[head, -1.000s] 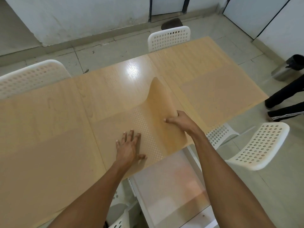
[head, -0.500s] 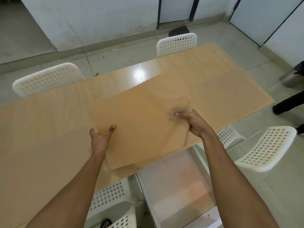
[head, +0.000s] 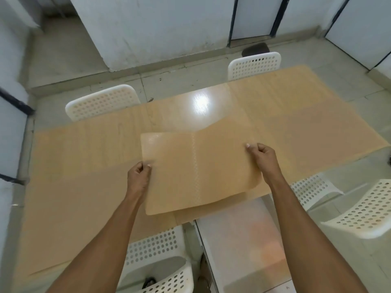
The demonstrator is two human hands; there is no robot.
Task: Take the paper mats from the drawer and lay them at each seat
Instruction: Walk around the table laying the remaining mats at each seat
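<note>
A tan paper mat (head: 196, 172) with a dotted band down its middle hangs lifted above the near edge of the wooden table (head: 88, 144). My left hand (head: 138, 178) pinches its left edge, and my right hand (head: 262, 159) grips its right edge. Another mat (head: 313, 132) lies flat at the right seat, and one (head: 63, 199) lies at the left near side. Below the table edge an open white drawer (head: 239, 246) shows a pale bottom.
White perforated chairs stand around the table: two on the far side (head: 101, 102) (head: 255, 64), one tucked under the near edge (head: 156, 263), and one pulled out at the right (head: 364, 212). Grey tiled floor and white walls lie beyond.
The mat was peeled up from the table by my right hand, then my left hand took its other edge. It is now held off the table in both hands.
</note>
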